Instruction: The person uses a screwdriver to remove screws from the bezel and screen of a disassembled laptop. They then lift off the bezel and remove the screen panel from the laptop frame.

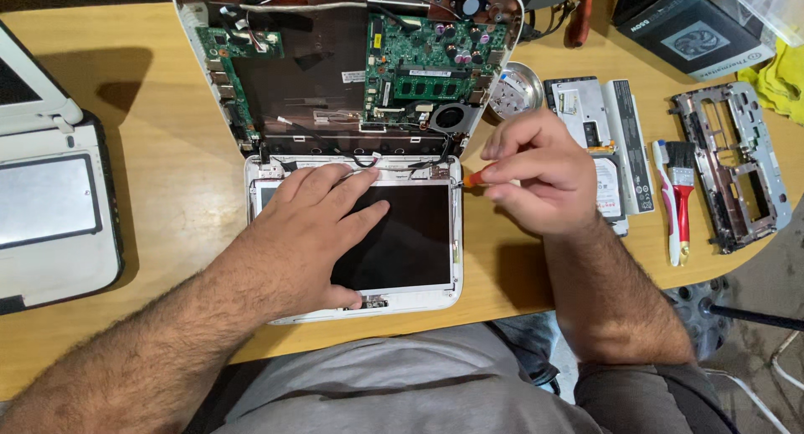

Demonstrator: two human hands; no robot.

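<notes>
Disassembled white laptop (352,149) lying opened flat on the wooden table (167,174), base far, screen half near. Your left hand (314,224) lies palm down, fingers spread, on the dark display panel (410,233), holding nothing; its weight seemingly steadies the lid. Your right hand (532,170) has its fingers pinched shut on a small screwdriver with an orange handle (475,178), the tip directed left at the lid's right hinge corner (452,176), just beside the bezel edge. The exposed green motherboard (427,65) and cooling fan (450,116) face up in the base. A round metal dish (515,90) sits just right of the base, near your right hand; whether it holds screws is unclear. Further right: a hard drive (607,191), a red-handled brush (682,195) and a bare metal frame (737,166). A second laptop (50,199) lies far left
</notes>
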